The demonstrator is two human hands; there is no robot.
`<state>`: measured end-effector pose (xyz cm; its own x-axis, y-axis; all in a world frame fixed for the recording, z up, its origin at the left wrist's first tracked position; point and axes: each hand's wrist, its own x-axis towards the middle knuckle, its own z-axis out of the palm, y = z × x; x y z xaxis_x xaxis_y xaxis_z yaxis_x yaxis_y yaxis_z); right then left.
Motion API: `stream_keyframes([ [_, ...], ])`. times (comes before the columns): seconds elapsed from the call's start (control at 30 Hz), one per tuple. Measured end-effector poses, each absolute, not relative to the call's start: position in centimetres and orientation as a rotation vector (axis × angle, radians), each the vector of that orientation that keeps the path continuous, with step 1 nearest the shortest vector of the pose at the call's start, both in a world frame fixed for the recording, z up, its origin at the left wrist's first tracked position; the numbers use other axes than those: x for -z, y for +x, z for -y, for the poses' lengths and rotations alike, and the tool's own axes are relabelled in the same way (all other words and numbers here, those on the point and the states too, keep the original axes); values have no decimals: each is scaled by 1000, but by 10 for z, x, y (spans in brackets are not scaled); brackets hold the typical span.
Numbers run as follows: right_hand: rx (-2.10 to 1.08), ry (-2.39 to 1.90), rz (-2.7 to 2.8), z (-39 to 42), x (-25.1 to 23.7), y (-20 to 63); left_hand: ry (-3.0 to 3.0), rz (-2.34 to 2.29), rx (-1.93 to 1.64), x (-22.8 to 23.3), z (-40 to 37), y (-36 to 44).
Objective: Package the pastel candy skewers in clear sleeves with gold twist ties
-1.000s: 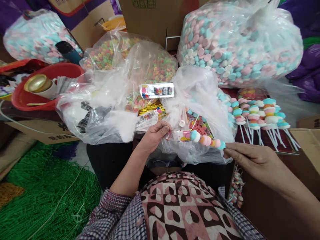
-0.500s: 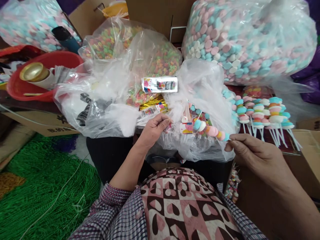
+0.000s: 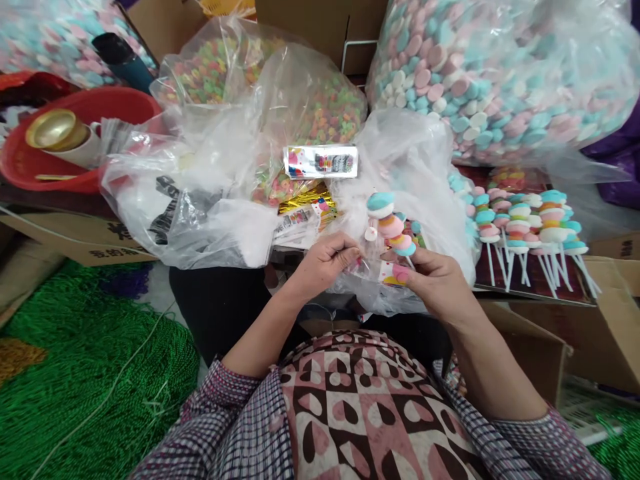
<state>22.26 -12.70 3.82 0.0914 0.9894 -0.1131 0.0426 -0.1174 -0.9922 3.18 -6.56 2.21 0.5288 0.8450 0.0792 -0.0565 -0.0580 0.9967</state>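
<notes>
My right hand (image 3: 434, 283) holds a candy skewer (image 3: 390, 220) of blue, white, pink and orange discs, now tilted up over my lap. My left hand (image 3: 326, 259) pinches a small clear printed wrapper (image 3: 380, 270) at the skewer's lower end. Both hands meet in front of an open plastic bag of loose candies (image 3: 400, 160). A row of finished candy skewers (image 3: 525, 223) on white sticks lies to the right.
Large bags of pastel disc candies (image 3: 500, 73) and coloured ring candies (image 3: 305, 113) stand behind. A printed label packet (image 3: 321, 161) and gold twist ties (image 3: 305, 200) lie ahead. A red basin (image 3: 70, 143) with a cup sits left, green netting (image 3: 85, 373) below it, cardboard boxes (image 3: 600, 320) at right.
My right hand has swung in from the right toward my left hand, turning the skewer from lying sideways to pointing up. The left hand stayed on the wrapper.
</notes>
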Motion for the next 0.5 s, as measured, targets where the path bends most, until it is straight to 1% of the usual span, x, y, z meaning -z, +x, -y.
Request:
stream_keyframes([
  [0.1,-1244,-1403,1173,123,-33,215,1542,-759,-874,-28,68,34],
  [0.27,-1121,-1399,995,120,-28,202,1471,-870,-937,-23,68,34],
  [0.4,-1187,-1406,882,119,-33,204,1300,-773,-776,-18,67,32],
  [0.5,-1289,-1427,842,119,-35,207,1284,-712,-685,-19,67,30],
])
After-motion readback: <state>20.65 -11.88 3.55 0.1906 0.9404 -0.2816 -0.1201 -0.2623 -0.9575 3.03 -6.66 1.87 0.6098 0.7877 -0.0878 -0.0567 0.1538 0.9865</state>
